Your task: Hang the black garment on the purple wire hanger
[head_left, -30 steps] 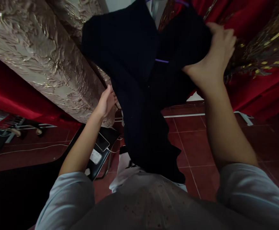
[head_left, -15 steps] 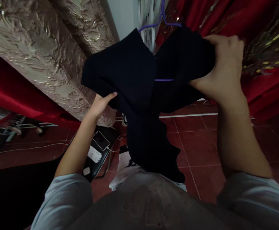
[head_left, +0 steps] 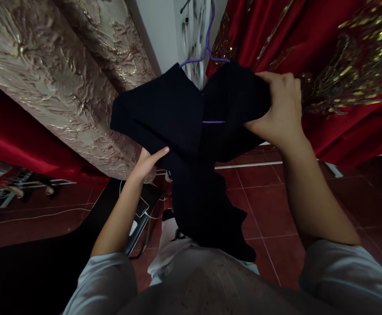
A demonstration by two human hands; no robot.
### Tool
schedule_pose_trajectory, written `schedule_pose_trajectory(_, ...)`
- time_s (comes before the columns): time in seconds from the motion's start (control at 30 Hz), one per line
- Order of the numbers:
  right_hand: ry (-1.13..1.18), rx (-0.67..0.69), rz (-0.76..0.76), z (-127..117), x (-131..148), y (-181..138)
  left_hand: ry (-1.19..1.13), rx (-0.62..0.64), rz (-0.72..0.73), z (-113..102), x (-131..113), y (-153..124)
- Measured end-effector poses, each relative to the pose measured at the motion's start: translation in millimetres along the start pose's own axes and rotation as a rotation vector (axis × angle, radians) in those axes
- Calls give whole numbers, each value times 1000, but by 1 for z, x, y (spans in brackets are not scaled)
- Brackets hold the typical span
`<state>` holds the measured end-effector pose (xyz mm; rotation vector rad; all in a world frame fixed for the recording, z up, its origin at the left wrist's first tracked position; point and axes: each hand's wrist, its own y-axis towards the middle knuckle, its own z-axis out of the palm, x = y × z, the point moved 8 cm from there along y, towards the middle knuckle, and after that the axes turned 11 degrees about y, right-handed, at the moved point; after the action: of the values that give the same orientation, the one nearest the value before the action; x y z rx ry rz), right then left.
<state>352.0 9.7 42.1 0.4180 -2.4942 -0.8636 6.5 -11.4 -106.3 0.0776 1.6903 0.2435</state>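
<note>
A black garment (head_left: 191,144) hangs on a purple hanger (head_left: 207,52) in front of me, its lower part drooping toward my body. My right hand (head_left: 278,113) grips the garment's right shoulder over the hanger end. My left hand (head_left: 148,164) is under the garment's left side, thumb out against the cloth, fingers hidden behind it. A short stretch of the hanger's purple bar shows through the neck opening.
Gold embossed fabric (head_left: 53,78) hangs at the left and red sequined garments (head_left: 341,74) at the right. The floor has dark red tiles (head_left: 269,205). A black surface (head_left: 29,262) with a phone (head_left: 141,208) on a white cable lies at the lower left.
The garment and hanger have come lower in view, showing more of the purple hook. My left hand has moved right, under the garment's left side. My right hand keeps its grip.
</note>
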Motion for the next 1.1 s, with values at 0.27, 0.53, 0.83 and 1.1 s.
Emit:
schedule_pose_trajectory(0.27, -26, -27, -9, -7, -6, -8, -65, -208, -49, -3, 14, -4)
schedule_pose_trajectory(0.53, -23, -97, 166, -8, -17, -6, -144, -230, -107, 5, 19, -3)
schedule_pose_trajectory(0.83, -115, 26, 97, -15, 13, 25, -170, -247, -60, 1, -7, 6)
schedule_pose_trajectory(1.1, -7, -20, -131, -24, 13, -13, -130, -353, -204, 17, 22, -35)
